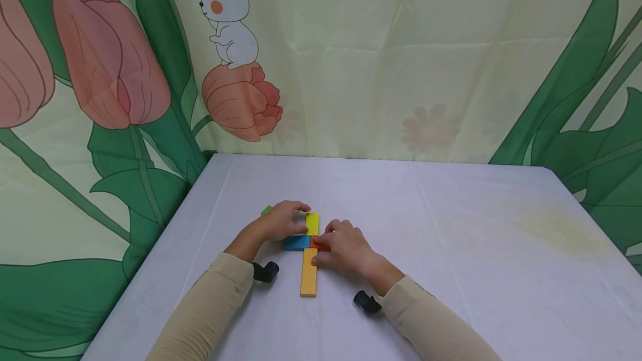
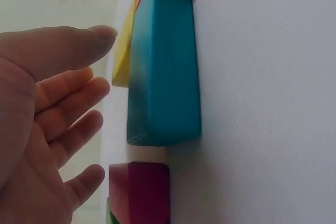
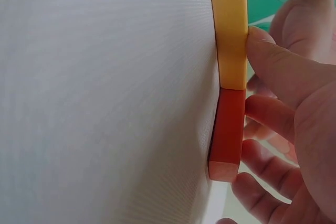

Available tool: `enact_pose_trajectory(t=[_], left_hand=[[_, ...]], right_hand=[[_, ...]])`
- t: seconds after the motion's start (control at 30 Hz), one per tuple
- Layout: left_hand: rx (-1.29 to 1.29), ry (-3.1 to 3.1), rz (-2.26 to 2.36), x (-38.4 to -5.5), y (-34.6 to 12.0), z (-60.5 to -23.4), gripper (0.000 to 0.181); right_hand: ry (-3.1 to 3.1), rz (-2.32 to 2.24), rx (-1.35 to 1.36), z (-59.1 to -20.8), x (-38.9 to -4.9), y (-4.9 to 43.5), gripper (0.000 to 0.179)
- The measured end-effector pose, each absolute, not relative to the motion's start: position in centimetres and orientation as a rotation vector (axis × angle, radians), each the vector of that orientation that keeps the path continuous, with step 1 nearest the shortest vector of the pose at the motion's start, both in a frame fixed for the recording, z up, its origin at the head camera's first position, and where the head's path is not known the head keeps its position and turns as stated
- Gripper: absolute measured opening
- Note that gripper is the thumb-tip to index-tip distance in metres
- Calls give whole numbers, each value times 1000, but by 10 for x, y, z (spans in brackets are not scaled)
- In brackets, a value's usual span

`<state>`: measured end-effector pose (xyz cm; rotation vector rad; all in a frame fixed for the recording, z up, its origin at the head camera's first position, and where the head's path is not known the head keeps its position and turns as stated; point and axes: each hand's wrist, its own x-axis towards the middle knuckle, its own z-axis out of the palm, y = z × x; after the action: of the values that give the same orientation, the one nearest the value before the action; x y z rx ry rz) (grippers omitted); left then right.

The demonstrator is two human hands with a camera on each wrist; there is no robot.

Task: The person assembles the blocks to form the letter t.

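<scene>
1. Head view: a yellow block (image 1: 312, 223), blue block (image 1: 297, 243), red block (image 1: 323, 247) and orange block (image 1: 308, 274) meet in a cross on the counter (image 1: 451, 249), seemingly placed so their edges abut.
2. My right hand (image 1: 349, 248) rests relaxed, thumb touching the orange block and fingertips the red, probably to steady that joint; it grips neither.
3. My left hand (image 1: 278, 222) is loose, thumb and fingers parted, holding nothing, beside the yellow block; I cannot tell whether they touch.
4. A purple block (image 2: 149, 192) lies just beyond the blue one's end.
</scene>
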<state>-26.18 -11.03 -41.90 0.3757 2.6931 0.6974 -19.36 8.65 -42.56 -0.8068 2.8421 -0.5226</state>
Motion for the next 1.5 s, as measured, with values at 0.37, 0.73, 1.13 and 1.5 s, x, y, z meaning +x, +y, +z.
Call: enact_pose_trajectory(t=[0.37,0.73,1.13,1.5], left_hand=[[345,2683,835,-262,-128,-415,47],[251,2714,881,-259,-151,-417,50],[241,2742,895,-259,-181,-418,48],[253,2736,897,-262,-190,-421,50]], right_hand=[[2838,-515,-793,-425,-193,86,51],[2832,-523,-790,-425,-193,85,51],[2823,-537,-775,-426,-193,85,52],[2829,-526,-773,-426,-193,84,51]])
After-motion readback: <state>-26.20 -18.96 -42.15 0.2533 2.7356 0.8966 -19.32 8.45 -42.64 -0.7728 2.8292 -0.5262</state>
